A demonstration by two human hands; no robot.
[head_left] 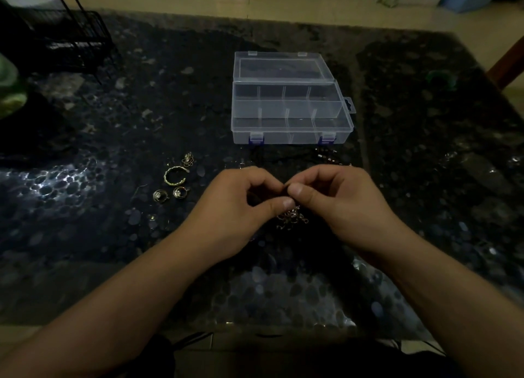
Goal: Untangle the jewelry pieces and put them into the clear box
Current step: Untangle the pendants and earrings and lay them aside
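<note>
My left hand point(241, 204) and my right hand point(337, 204) meet fingertip to fingertip above the table, both pinching a tangled clump of chain jewelry point(292, 217) that hangs just below the thumbs. The clear box point(292, 133) lies open beyond the hands, its lid folded back and its compartments showing nothing inside. To the left lie a gold twisted ring point(175, 175), two round earrings point(170, 194) and a small gold wire piece point(188, 159). A dark beaded strand point(326, 158) lies between the box and my right hand.
The dark pebble-patterned table point(113, 150) is dimly lit. A black wire rack point(65, 40) stands at the back left, with a green object point(10, 94) at the left edge. A green ring-shaped item point(441, 77) lies at the far right.
</note>
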